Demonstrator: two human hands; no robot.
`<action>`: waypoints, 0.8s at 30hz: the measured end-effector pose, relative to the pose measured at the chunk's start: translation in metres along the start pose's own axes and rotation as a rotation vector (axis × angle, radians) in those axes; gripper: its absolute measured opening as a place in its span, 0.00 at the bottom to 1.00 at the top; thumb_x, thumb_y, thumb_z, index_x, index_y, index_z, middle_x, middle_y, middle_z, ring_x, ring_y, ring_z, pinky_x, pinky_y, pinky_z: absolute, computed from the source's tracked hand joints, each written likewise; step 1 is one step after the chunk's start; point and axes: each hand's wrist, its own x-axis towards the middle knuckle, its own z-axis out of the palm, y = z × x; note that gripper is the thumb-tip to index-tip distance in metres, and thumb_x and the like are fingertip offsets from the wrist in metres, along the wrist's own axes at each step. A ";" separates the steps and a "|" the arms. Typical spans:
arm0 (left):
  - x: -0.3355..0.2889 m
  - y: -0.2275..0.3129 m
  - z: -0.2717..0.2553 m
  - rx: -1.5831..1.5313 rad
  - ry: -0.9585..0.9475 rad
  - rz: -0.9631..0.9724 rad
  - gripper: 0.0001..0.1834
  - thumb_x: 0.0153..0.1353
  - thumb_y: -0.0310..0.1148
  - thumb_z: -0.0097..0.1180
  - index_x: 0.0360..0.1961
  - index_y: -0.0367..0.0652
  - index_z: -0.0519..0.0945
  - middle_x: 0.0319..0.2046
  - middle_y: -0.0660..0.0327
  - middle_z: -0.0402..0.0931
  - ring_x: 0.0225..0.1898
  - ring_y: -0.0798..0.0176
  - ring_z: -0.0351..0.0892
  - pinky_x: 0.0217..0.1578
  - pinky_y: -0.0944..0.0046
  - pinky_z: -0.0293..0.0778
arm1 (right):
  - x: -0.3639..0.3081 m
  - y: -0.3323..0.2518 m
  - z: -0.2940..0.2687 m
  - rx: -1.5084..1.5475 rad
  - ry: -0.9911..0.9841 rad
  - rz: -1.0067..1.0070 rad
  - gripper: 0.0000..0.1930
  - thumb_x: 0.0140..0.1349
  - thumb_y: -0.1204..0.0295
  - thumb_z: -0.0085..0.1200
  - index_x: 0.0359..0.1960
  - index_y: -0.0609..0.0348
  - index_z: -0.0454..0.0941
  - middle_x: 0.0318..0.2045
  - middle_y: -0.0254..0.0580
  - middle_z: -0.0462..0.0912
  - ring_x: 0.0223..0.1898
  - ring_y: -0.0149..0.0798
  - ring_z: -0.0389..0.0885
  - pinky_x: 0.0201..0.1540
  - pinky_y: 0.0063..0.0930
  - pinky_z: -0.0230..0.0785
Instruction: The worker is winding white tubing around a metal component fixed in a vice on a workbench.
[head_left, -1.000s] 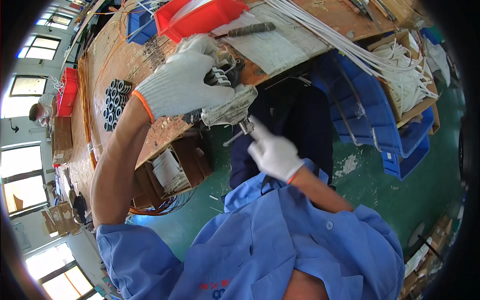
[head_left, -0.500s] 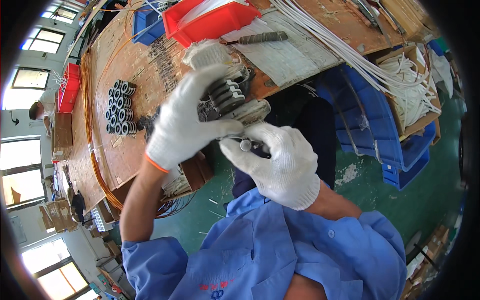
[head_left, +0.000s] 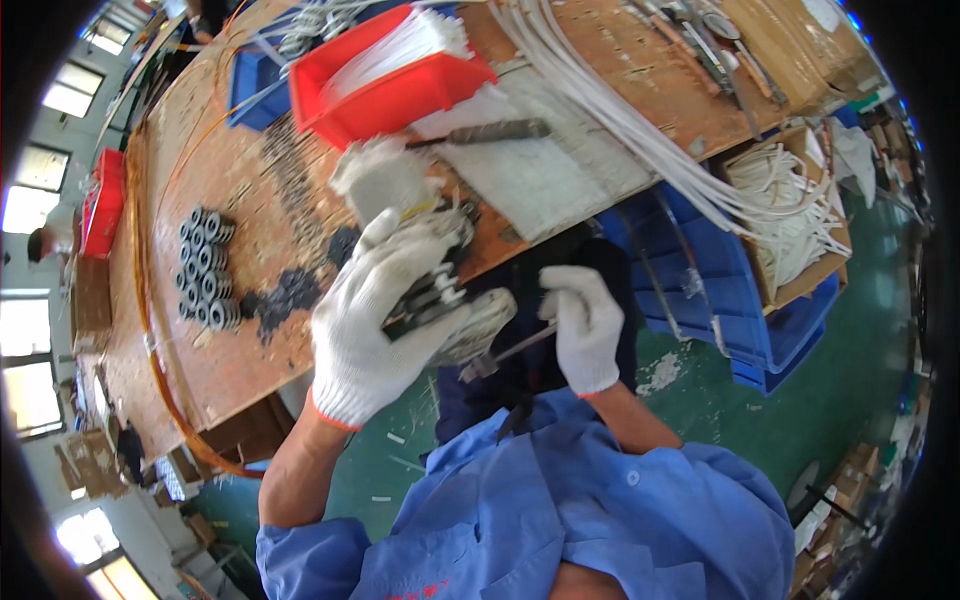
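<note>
My left hand (head_left: 365,335), in a white knit glove, is wrapped around a dark ribbed piece (head_left: 428,300) with white edges at the table's front edge. Its thumb lies along the near side, and the palm hides part of the piece. Just right of the thumb is a worn, pale, cloth-like block (head_left: 490,315). My right hand (head_left: 588,330), gloved too, has its fingers curled on the end of a thin metal bar (head_left: 525,342). That bar slants down left to a small metal part (head_left: 480,368) below the block.
Several black ring-shaped parts (head_left: 208,270) stand grouped on the wooden table (head_left: 270,205) at left. Behind my left hand are a fuzzy pale bundle (head_left: 385,185), a dark-handled tool (head_left: 500,131) and a red bin (head_left: 390,95). White tubes (head_left: 600,110) hang toward a cardboard box (head_left: 840,262) at right.
My left hand has come down and closed round the ribbed piece. My right hand has moved right, away from my left, and the bar now shows along its length. The whole view has shifted.
</note>
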 end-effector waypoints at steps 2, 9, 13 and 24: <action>-0.001 0.000 0.001 0.006 0.002 0.001 0.31 0.48 0.23 0.82 0.57 0.39 0.87 0.59 0.50 0.87 0.72 0.43 0.78 0.70 0.49 0.75 | 0.013 -0.002 -0.010 -0.133 -0.015 -0.133 0.13 0.71 0.85 0.55 0.53 0.63 0.85 0.38 0.43 0.86 0.34 0.32 0.85 0.38 0.27 0.77; -0.005 0.001 0.001 0.009 0.012 -0.035 0.32 0.46 0.23 0.82 0.57 0.39 0.87 0.59 0.50 0.87 0.74 0.43 0.77 0.71 0.48 0.74 | 0.188 -0.011 -0.053 -1.130 0.174 -0.719 0.15 0.65 0.65 0.67 0.52 0.51 0.86 0.43 0.43 0.86 0.47 0.53 0.83 0.52 0.50 0.75; -0.002 0.002 0.001 -0.010 0.026 -0.015 0.32 0.46 0.24 0.82 0.57 0.39 0.87 0.58 0.49 0.88 0.72 0.42 0.78 0.70 0.48 0.75 | 0.246 0.014 -0.060 -1.653 -0.157 -0.473 0.13 0.68 0.62 0.61 0.47 0.53 0.88 0.44 0.44 0.87 0.48 0.52 0.88 0.46 0.53 0.81; 0.025 -0.001 -0.027 -0.636 -0.115 -0.199 0.52 0.76 0.77 0.38 0.65 0.31 0.79 0.57 0.50 0.85 0.63 0.52 0.83 0.67 0.51 0.76 | 0.158 -0.137 -0.029 -0.712 0.173 -0.855 0.03 0.72 0.70 0.60 0.42 0.53 0.84 0.33 0.46 0.85 0.35 0.56 0.86 0.39 0.46 0.80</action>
